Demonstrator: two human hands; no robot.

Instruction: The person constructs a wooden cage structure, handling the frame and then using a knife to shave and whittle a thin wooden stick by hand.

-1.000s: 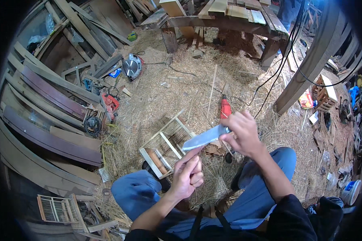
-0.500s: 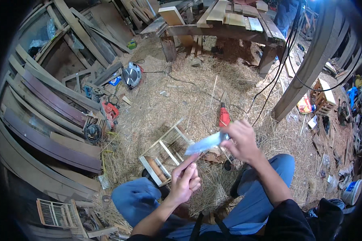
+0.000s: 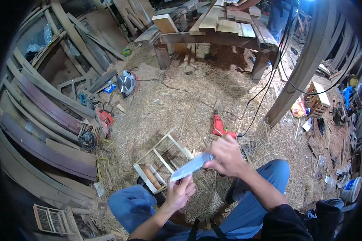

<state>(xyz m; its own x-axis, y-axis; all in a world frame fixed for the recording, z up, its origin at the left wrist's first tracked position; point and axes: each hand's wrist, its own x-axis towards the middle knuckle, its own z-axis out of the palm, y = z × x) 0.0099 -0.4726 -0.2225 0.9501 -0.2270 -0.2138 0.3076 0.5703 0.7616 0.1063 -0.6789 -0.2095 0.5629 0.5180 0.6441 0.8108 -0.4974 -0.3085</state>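
My right hand (image 3: 228, 156) is closed around the handle of a broad-bladed knife (image 3: 190, 167). The blade slants down to the left, its tip reaching my left hand (image 3: 180, 194). That hand is closed, thumb uppermost, on a thin wooden strip; the blade now hides most of the strip. Beyond my hands a small frame of wooden slats (image 3: 163, 161) stands tilted on the floor near my left knee. A red power drill (image 3: 219, 123) lies on the floor just past my right hand.
Straw and shavings cover the floor (image 3: 149, 120). A circular saw (image 3: 126, 83) and a red power tool (image 3: 104, 119) lie left, beside stacked curved boards (image 3: 40, 144). A plank-laden workbench (image 3: 213, 38) stands ahead, another person's arm (image 3: 245, 4) at it. A post (image 3: 301, 68) with hanging cables rises right.
The knife has slid down and left along the strip, its tip now by my left thumb. My right hand has moved lower and slightly left. The view has shifted a little.
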